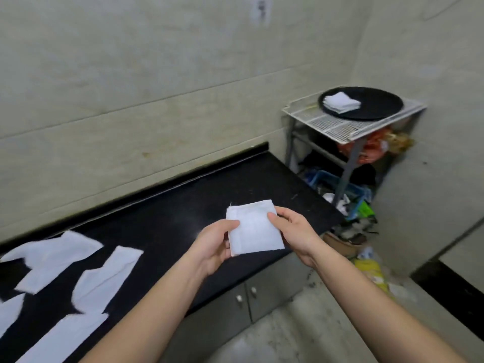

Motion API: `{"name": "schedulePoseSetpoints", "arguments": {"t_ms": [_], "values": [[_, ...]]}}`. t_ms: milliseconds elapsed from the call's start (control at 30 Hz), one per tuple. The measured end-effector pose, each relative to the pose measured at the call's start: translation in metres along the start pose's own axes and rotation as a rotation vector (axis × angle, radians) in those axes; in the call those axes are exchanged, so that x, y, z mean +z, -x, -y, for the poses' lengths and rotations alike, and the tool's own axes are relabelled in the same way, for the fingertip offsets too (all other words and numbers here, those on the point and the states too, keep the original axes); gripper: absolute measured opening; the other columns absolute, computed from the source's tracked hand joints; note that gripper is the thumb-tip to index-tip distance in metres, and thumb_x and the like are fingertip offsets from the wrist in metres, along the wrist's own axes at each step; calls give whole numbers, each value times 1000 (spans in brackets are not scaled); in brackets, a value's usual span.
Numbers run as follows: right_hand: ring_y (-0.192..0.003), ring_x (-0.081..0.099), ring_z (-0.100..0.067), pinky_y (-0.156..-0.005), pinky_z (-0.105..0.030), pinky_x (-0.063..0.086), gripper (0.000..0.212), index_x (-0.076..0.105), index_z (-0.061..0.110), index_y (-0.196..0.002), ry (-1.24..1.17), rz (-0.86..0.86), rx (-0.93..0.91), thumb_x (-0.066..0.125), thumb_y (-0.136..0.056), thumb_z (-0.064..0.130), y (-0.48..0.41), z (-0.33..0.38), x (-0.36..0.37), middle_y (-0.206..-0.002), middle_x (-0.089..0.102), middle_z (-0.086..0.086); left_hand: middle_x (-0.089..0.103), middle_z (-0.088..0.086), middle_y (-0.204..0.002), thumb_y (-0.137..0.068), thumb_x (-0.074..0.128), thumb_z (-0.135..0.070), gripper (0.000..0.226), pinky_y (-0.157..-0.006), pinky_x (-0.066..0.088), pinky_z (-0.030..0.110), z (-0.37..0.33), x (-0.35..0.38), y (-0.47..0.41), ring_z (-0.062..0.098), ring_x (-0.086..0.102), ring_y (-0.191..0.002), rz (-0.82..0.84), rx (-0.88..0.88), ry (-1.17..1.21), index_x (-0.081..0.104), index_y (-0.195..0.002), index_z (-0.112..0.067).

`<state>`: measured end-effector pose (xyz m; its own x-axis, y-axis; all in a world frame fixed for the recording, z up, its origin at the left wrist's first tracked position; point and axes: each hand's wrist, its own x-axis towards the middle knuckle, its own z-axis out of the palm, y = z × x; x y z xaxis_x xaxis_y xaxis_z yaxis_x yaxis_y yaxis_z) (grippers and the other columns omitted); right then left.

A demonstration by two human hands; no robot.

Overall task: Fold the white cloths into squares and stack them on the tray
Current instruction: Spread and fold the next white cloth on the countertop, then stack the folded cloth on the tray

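1. Both hands are up off the counter [183,205], holding one folded white cloth [255,231] between them. It's already a neat, roughly square shape, held above the counter's front edge toward the right end.
2. The left hand [213,246] pinches the cloth's left side: thumb on top, the other fingers [230,225] curled underneath, so they're mostly hidden.
3. The right hand [294,231] does the same on the right side, thumb lying over the top face and the rest tucked behind the cloth. So both sets of fingers are closed on it, not spread at all.
4. The round black tray [379,107] sits on a white wire rack [335,125] past the counter's right end, well apart from the hands.
5. On the tray's left part there's a small stack of folded cloths [340,102].
6. At the counter's left end, a bunch of unfolded white cloths [55,255] lie flat. They're overlapping a bit, and some run off the bottom-left of the view.
7. Grey cabinet doors [243,305] are below the counter's front edge, and a blue basket [327,179] of clutter sits under the rack.
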<state>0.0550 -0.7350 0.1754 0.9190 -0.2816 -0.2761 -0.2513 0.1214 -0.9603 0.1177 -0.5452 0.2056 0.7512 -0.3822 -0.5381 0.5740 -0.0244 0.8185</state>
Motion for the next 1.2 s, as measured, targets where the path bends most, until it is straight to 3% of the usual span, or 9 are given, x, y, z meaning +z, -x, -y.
{"name": "schedulePoseSetpoints", "arguments": {"t_ms": [167,267,400,500,700,867,1067,1133,1200], "values": [[-101,73,-22,-87,-40,58,24,67,21,-123,-23,-78,-23,59,-101,26,-18,8,-95,-107,77,0,77,8,-96,-94,58,-11,22,-70,58,37,-10,91,-36,23,73,-86,67,32,-106,68,-113,-4],[-104,73,-23,-93,-45,57,28,66,21,-125,-78,-140,-19,62,-99,28,-41,10,-149,-111,76,-3,76,9,-96,-93,59,-11,24,-65,57,34,-16,143,-71,24,72,-85,120,36,-141,68,-114,-2],[-101,73,-20,-88,-39,58,23,69,20,-120,-73,-245,-52,61,-100,25,-80,25,-211,-111,76,-1,75,10,-100,-93,60,-14,25,-66,58,35,-31,205,-133,26,71,-89,169,48,-145,67,-115,-3],[-99,73,-15,-82,-34,59,22,70,22,-119,-23,-279,-87,60,-100,26,-120,54,-260,-110,76,3,75,11,-101,-93,61,-15,25,-65,57,34,-57,254,-184,26,71,-89,212,66,-116,67,-114,-3],[-101,73,-15,-85,-34,59,25,69,20,-123,27,-295,-133,58,-101,28,-199,141,-344,-109,77,5,74,13,-105,-93,63,-16,23,-73,60,37,-141,344,-267,28,70,-94,268,129,-107,68,-113,-4],[-93,74,-14,-80,-32,61,14,71,28,-107,39,-315,-173,59,-101,27,-247,185,-393,-102,78,5,72,9,-99,-94,62,-14,23,-62,57,32,-187,399,-313,22,66,-84,263,132,-110,66,-114,-4],[-85,74,-8,-65,-23,57,18,72,24,-113,68,-267,-118,59,-101,25,-321,198,-444,-106,77,3,72,8,-101,-94,61,-11,23,-64,59,35,-209,445,-367,23,70,-86,179,81,-79,65,-115,-3],[-90,73,-10,-71,-26,60,17,71,24,-112,81,-219,-95,59,-100,26,-355,201,-463,-109,76,2,71,10,-104,-94,62,-11,21,-64,59,35,-216,460,-388,25,70,-91,110,70,-66,64,-114,-3],[-99,72,-16,-87,-37,60,14,71,25,-110,72,-170,-41,60,-100,26,-388,207,-476,-112,74,1,71,11,-104,-94,62,-11,21,-63,60,35,-224,467,-406,25,69,-93,40,50,-28,63,-114,-3]]}}
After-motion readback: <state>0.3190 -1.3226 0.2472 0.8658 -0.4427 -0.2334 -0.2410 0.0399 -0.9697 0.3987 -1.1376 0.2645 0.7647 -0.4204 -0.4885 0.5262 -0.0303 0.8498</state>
